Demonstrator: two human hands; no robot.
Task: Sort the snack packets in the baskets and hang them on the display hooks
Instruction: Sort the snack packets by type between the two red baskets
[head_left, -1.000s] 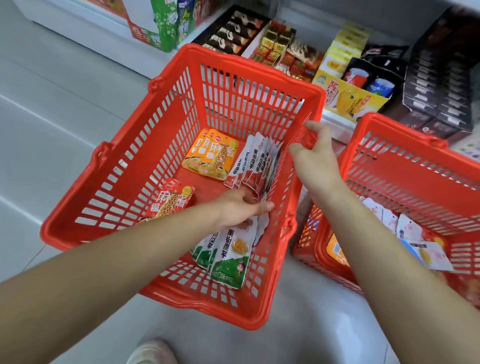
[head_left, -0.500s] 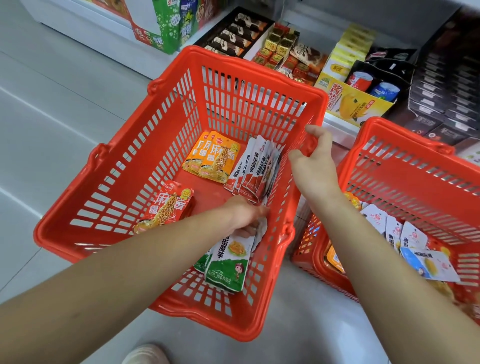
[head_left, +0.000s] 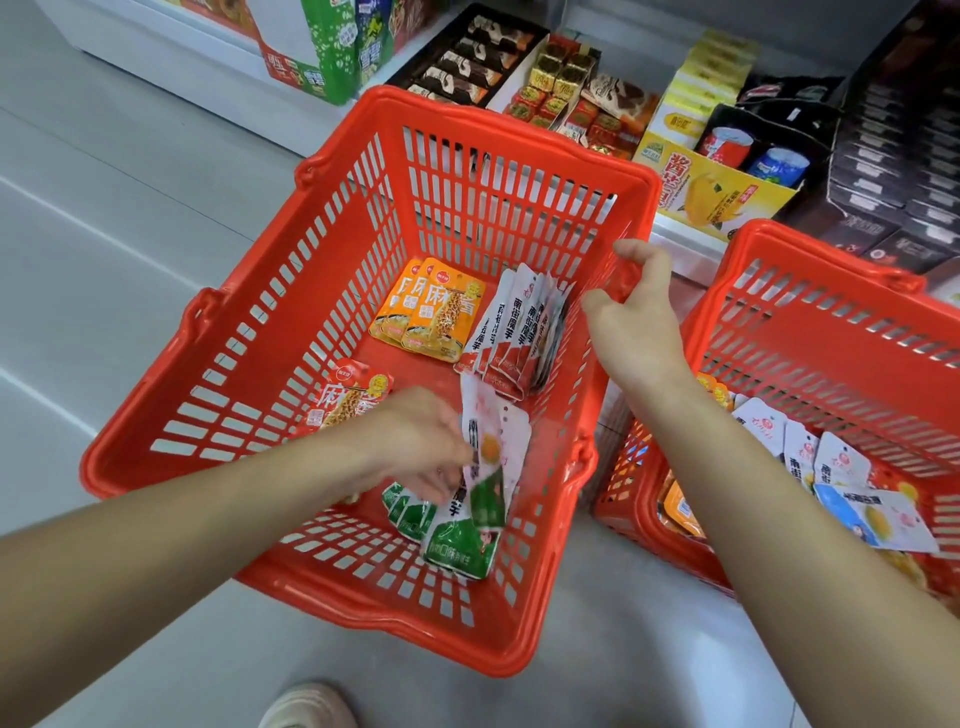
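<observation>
Packets (head_left: 485, 467) with green bottoms are pinched in my left hand (head_left: 415, 441), lifted just above the green pile (head_left: 457, 545) at the near end of the left basket (head_left: 171, 364), while my right hand (head_left: 634, 322) curls round that basket's right rim to steady it. To do this well, I should square the few I hold so their tops line up for the hooks. I should also keep them clear of the red-and-white stack (head_left: 519, 332) and the orange packets (head_left: 431, 312) further in.
</observation>
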